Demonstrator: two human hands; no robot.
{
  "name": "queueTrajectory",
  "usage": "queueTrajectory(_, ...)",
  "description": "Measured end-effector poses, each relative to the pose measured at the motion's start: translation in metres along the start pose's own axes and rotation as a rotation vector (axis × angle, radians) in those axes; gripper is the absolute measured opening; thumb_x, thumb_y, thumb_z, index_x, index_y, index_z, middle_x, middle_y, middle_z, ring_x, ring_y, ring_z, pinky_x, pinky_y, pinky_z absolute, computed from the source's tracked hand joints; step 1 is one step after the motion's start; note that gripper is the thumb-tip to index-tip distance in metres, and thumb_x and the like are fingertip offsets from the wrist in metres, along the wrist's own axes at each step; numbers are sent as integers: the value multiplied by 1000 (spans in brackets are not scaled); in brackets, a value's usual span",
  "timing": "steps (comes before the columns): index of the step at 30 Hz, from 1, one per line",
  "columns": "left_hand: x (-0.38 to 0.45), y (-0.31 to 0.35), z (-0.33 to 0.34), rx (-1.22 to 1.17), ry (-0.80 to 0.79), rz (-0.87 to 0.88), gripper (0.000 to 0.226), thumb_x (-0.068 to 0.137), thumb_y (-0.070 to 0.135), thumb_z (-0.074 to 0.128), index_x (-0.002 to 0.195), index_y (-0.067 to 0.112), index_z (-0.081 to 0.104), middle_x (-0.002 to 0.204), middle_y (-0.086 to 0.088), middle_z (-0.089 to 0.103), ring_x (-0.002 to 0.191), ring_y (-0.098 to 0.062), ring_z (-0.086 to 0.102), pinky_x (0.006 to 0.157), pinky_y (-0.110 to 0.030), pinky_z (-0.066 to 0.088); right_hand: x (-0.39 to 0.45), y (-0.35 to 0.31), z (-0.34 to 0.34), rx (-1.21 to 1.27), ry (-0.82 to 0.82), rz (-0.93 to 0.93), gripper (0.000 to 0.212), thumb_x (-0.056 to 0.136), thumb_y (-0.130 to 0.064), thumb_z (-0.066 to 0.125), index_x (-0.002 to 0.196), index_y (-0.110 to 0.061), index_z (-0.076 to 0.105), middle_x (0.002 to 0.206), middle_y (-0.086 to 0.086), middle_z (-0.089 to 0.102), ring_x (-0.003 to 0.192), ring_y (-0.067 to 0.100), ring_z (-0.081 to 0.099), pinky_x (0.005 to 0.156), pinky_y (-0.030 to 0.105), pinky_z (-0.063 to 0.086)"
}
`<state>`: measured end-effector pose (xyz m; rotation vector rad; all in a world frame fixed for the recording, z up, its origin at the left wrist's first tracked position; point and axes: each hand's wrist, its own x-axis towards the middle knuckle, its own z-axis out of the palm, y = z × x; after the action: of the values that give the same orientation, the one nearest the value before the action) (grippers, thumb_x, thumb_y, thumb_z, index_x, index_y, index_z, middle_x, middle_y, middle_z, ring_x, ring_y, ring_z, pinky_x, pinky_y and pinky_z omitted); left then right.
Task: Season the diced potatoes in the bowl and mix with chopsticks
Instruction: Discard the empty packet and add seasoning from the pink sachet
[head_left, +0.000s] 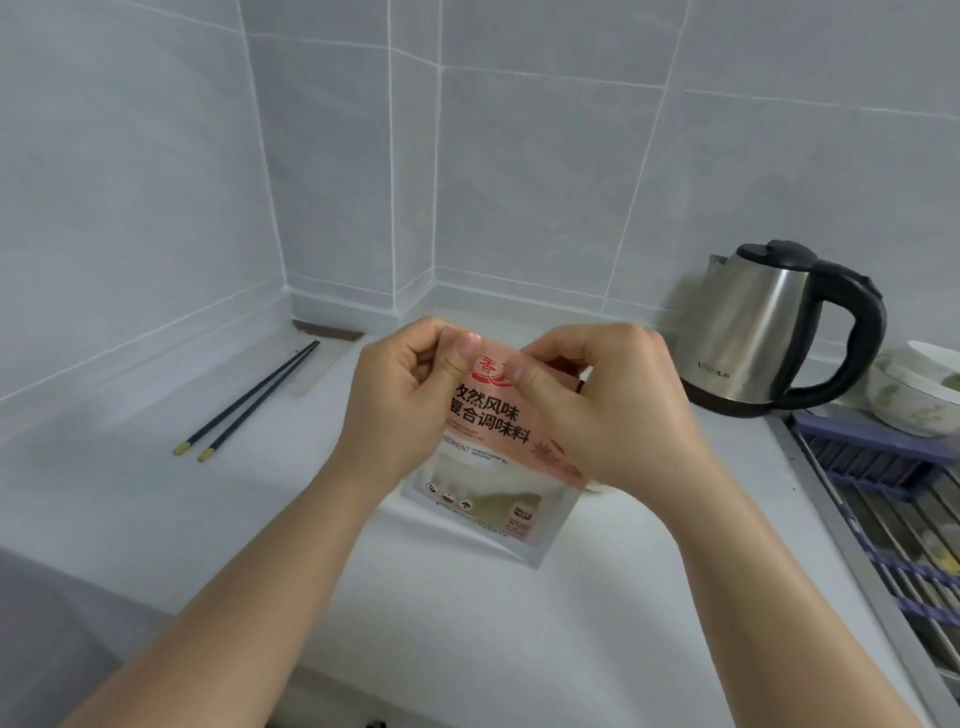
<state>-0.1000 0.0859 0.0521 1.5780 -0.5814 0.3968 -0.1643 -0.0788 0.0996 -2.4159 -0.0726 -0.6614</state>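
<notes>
Both hands, left hand (410, 400) and right hand (602, 410), are pinching the seasoning packet (493, 467) top with closed fingers (465, 353), evidently to open it; chopsticks (249, 400) are lying ready near the table's (156, 519) back-left edge.

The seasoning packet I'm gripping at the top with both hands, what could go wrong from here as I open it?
1. Both hands, left hand and right hand, pinch the top of the seasoning packet in mid-air; a sudden tear could scatter powder over the counter.
2. The bowl of potatoes is almost hidden behind the packet, so pouring blind could miss it.
3. The chopsticks lie off to the left, and powdery fingers would dirty them.
</notes>
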Motion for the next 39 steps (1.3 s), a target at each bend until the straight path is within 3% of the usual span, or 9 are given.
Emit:
queueTrajectory(4, -26, 12, -42, 118, 130, 50, 26, 100, 31, 61, 83, 13, 67, 71, -9, 66, 61, -21, 64, 51, -34, 49, -13, -34, 17, 117, -78, -49, 13, 90, -40, 71, 82, -34, 79, 69, -14, 73, 67, 7, 67, 55, 30, 53)
queueTrajectory(9, -61, 32, -98, 198, 260, 59, 20, 98, 32, 63, 81, 24, 69, 75, 1, 70, 63, -1, 61, 56, -20, 49, -32, -75, 45, 212, -146, -167, 16, 94, -42, 68, 87, -31, 78, 69, -11, 74, 64, 10, 66, 58, 36, 54)
queueTrajectory(12, -84, 37, -136, 180, 255, 16, 21, 95, 35, 62, 80, 31, 75, 74, 14, 73, 69, 2, 65, 62, -13, 51, -44, -87, 60, 255, -277, -241, 21, 97, -31, 65, 81, -24, 76, 52, -15, 62, 50, 8, 54, 50, 14, 35)
queueTrajectory(14, -102, 38, -167, 162, 221, -31, 22, 93, 34, 61, 81, 38, 79, 78, 14, 76, 75, -1, 70, 67, -14, 53, -53, -100, 82, 300, -381, -274, 21, 97, -27, 64, 80, -21, 75, 51, -11, 59, 47, 9, 49, 48, 13, 32)
queueTrajectory(21, -166, 14, -253, 212, 375, -162, 17, 94, 40, 65, 101, 28, 75, 95, -5, 77, 89, -25, 73, 76, -32, 55, -104, -137, 165, 385, -622, -287, 13, 92, -28, 63, 94, -34, 74, 78, -15, 77, 56, 7, 64, 49, 24, 48)
queueTrajectory(25, -212, -15, -297, 304, 533, -308, 20, 94, 35, 55, 91, 22, 70, 89, 2, 76, 77, -21, 71, 70, -30, 48, -146, -145, 235, 294, -754, -214, 17, 87, -36, 58, 100, -40, 69, 74, -18, 75, 60, 6, 67, 53, 29, 55)
queueTrajectory(30, -292, -71, -323, 469, 673, -501, 44, 98, 26, 54, 56, 16, 50, 50, -4, 50, 48, -15, 44, 53, -27, 34, -195, -137, 297, 254, -855, -93, 32, 74, -54, 49, 98, -39, 63, 72, -17, 76, 67, 6, 71, 67, 37, 60)
queueTrajectory(34, -361, -116, -326, 530, 767, -711, 46, 93, 32, 57, 57, 6, 43, 52, -4, 37, 49, -9, 33, 52, -31, 23, -232, -134, 330, 160, -858, -128, 18, 87, -46, 65, 103, -39, 62, 69, -18, 69, 75, 8, 69, 72, 37, 59)
queueTrajectory(39, -433, -137, -317, 514, 677, -934, 51, 102, 22, 58, 57, 2, 44, 48, -1, 39, 47, -13, 38, 57, -32, 32, -265, -144, 365, 140, -1015, -90, 22, 86, -43, 59, 107, -37, 57, 85, -7, 75, 82, 19, 71, 71, 42, 61)
